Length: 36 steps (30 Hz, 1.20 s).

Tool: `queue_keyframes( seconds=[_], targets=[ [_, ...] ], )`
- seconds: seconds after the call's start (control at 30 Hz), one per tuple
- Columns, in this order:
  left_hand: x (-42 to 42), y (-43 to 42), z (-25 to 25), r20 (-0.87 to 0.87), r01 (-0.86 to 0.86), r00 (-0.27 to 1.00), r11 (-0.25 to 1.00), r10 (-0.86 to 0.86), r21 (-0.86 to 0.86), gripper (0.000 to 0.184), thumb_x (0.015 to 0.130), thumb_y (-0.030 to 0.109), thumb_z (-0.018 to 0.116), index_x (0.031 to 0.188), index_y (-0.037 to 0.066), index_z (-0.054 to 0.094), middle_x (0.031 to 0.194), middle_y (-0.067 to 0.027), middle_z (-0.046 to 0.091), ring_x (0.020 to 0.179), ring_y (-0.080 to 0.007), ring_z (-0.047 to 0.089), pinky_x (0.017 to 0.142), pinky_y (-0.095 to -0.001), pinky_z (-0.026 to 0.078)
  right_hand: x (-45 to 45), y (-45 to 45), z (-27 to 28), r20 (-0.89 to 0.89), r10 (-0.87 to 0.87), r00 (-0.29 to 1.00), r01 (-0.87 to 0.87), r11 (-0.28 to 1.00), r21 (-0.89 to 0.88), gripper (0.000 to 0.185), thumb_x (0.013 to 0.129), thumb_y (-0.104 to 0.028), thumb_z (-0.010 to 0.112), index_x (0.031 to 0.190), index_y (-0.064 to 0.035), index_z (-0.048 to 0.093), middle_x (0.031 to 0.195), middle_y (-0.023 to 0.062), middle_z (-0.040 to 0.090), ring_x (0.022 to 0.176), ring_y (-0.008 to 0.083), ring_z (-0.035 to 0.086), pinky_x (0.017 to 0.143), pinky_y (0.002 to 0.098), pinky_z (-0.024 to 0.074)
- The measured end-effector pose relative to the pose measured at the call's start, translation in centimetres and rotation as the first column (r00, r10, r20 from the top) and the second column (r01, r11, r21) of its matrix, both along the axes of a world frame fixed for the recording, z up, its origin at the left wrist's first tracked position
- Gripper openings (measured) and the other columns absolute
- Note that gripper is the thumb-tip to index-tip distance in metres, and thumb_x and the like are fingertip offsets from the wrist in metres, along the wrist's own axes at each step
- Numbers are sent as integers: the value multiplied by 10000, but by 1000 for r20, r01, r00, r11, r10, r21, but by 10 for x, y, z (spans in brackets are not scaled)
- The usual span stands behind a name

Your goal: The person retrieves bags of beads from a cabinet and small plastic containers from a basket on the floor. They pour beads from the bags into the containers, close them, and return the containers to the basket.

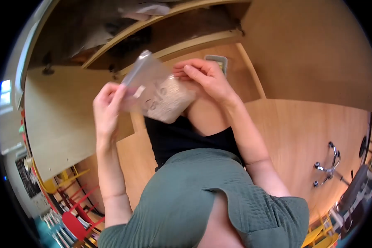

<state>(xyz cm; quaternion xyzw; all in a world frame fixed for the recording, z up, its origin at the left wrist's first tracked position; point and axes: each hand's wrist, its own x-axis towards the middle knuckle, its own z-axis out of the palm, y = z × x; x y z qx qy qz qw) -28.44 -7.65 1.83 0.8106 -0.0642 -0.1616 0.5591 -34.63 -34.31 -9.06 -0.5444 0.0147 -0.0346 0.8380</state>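
Note:
A clear zip-top plastic bag (159,93) with dark handwriting and a small white label hangs tilted in front of me. Pale, grainy contents fill its lower right part. My left hand (107,107) pinches the bag's left edge between thumb and fingers. On the other side, my right hand (213,80) is raised near the bag's upper right, its fingers stretched out and nothing visible in it. I cannot tell whether its fingertips touch the plastic.
An open wooden cabinet stands ahead, with a shelf (169,20) holding plastic-wrapped items and doors to the left (66,124) and right (310,53). A small grey bin (217,59) sits low inside. Behind me are a wheeled chair base (330,167) and a red chair (76,225).

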Motion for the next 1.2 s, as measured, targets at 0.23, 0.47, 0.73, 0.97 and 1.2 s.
queue_keyframes(
  seconds=[0.23,0.47,0.73,0.97,1.2],
  targets=[
    [-11,41,-3,-107,-90,989,991,100,98,167,1022,165,571,1067,9,610,947,-49,675,853,-104,639,759,-253,538,-38,-82,-196,-591,-535,604,546,818,-183,157,931,-149,674,923,-5,737,869,80,745,731,123,679,654,248,541],
    [-19,46,-6,-134,-224,963,970,235,91,153,1016,170,600,1005,22,637,900,-13,667,799,-66,604,755,-207,479,-34,-73,-311,-396,-558,729,198,726,-658,129,840,-126,672,910,-52,752,796,156,717,746,261,698,700,373,545],
    [-21,51,-13,-148,-200,965,974,215,109,132,1008,142,610,978,16,634,865,-20,660,771,-77,599,735,-215,474,26,-79,-334,-169,-325,930,-14,429,-903,87,809,-76,644,867,-55,706,854,208,694,803,381,676,713,435,539],
    [-14,54,-16,-195,-177,962,981,189,78,135,1006,127,605,977,-2,628,860,-41,661,762,-101,610,710,-236,490,50,-80,-348,-169,-165,972,-116,290,-950,131,751,-61,667,877,-84,698,863,202,691,837,386,675,731,444,538],
    [-16,54,-18,-207,-186,958,980,196,69,121,997,100,605,988,-18,635,872,-60,663,769,-112,613,713,-242,489,73,-77,-386,-363,-109,925,-322,279,-905,108,794,-88,639,880,-69,700,920,209,702,851,388,687,734,456,555]
  ],
)
